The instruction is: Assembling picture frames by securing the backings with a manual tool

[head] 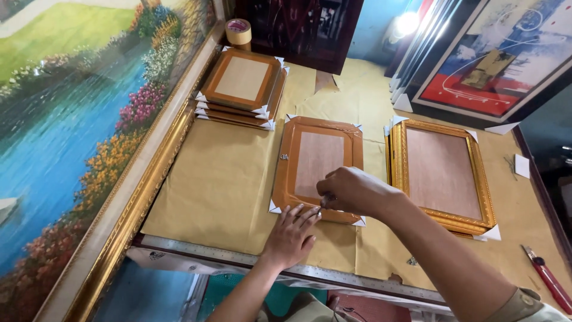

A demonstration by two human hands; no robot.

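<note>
An orange-brown picture frame [318, 128] lies face down in the middle of the paper-covered table [220, 185], with white protectors on its corners. My left hand [291, 235] lies flat with fingers spread on the frame's near edge, close to the near-left corner. My right hand [353, 191] is closed over the same near edge, pinching a small dark object that I cannot make out against the frame's back.
A stack of similar orange frames [243, 89] sits at the back left, a tape roll [239, 31] behind it. Gold ornate frames [444, 176] lie to the right. A large landscape painting [71, 119] leans on the left. A red-handled cutter [548, 277] lies at the right edge, a metal ruler [238, 257] along the near edge.
</note>
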